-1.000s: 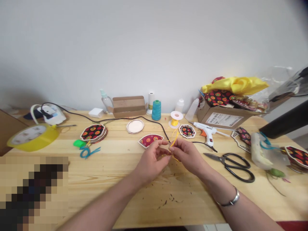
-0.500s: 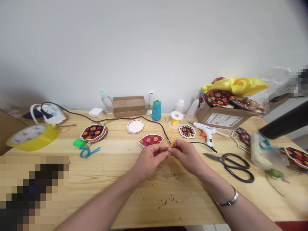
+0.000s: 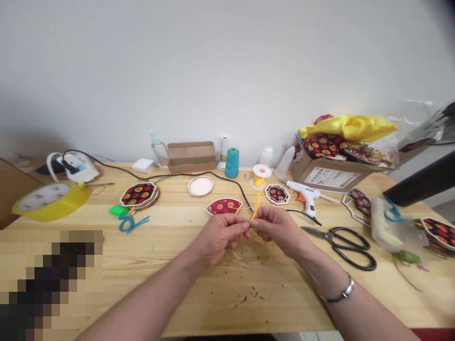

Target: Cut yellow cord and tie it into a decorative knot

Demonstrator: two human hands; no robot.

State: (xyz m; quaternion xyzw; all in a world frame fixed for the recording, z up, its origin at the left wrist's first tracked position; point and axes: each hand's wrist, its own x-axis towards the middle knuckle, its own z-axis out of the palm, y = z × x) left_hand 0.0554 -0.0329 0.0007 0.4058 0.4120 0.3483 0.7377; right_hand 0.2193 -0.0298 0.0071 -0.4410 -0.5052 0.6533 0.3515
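Note:
My left hand (image 3: 222,234) and my right hand (image 3: 272,226) meet over the middle of the table, both pinching a thin yellow cord (image 3: 255,208). A knotted or braided stretch of it rises from my right fingertips, and loose ends hang below my fingers. Just behind my left hand lies a fan-shaped piece with red patterned fabric (image 3: 223,206), a yellow strand across it. The yellow thread spool (image 3: 259,181) stands further back, beside an octagonal patterned piece (image 3: 277,194). The exact knot between my fingertips is too small to make out.
Black-handled scissors (image 3: 350,246) and a white glue gun (image 3: 305,195) lie on the right. Behind them stands a full cardboard box (image 3: 329,175). A teal spool (image 3: 232,163), stacked patterned pieces (image 3: 139,195) and yellow tape (image 3: 50,201) are further left. A black cable crosses the back.
My left fingers have curled in more at the pinch. A loose yellow end now shows below my left hand, and the braided stretch stands more upright. The view has shifted slightly.

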